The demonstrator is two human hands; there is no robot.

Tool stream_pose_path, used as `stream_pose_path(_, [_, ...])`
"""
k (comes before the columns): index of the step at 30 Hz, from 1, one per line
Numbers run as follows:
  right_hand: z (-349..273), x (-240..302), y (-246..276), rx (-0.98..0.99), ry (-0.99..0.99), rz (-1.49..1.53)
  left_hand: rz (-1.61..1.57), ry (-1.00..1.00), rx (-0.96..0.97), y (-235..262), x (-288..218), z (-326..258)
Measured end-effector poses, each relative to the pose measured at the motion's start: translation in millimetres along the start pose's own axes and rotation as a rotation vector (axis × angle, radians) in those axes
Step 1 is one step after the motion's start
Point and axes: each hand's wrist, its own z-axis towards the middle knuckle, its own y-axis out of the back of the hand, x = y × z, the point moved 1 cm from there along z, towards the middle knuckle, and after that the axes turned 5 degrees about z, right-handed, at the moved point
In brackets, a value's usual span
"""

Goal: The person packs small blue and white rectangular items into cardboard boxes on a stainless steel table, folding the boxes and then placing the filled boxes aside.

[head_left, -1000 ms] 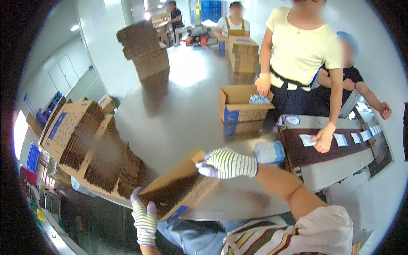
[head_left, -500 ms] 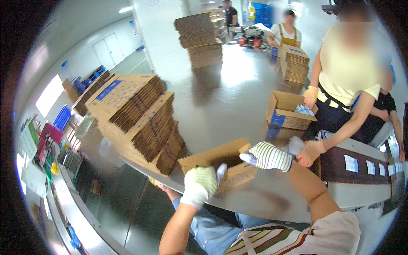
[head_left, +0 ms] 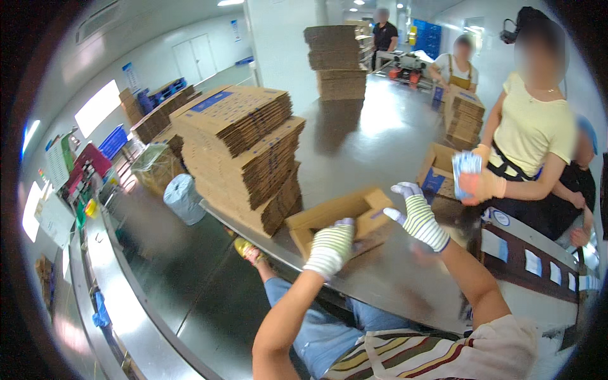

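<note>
An open cardboard box (head_left: 373,237) stands at the near edge of the metal table in front of me, its brown inside partly showing. My left hand (head_left: 330,248), in a white striped glove, is closed over the box's near left side; its fingertips reach over the rim and are partly hidden. At the box's right end, my right hand (head_left: 423,220), in a matching glove, is open with thumb and fingers apart. It holds nothing, and its thumb is close to the box's right rim.
Tall stacks of flat cardboard boxes (head_left: 253,152) stand left on the metal table (head_left: 335,152). Across on the right, a co-worker in orange gloves holds blue-white packets (head_left: 465,171) by another open box (head_left: 437,171). A conveyor (head_left: 519,259) carries several packets. A blue-white roll (head_left: 182,197) is beyond the table's left edge.
My right hand has come off the box's right side and its fingers have spread. My left hand remains at the near left side. The co-worker has lifted packets up beside the other box.
</note>
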Motion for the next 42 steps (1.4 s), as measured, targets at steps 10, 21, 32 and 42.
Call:
stream_pose_path(10, [-7, 53, 56, 0.183, -0.423, 0.740, -1.545, 0.208, -0.130, -60, -39, -32])
stream_pose_path(21, [-33, 72, -26, 0.614, 0.267, -0.156, -2.109, 0.647, 0.416, -117, -20, -115])
stream_pose_path(32, [-17, 18, -24, 0.439, 0.394, 0.112, 0.224, -0.557, -0.039, 19, 1, -42])
stream_pose_path(42, [-25, 0, -83, -0.094, -0.261, 0.897, 0.094, -0.451, -0.293, -29, -34, -21])
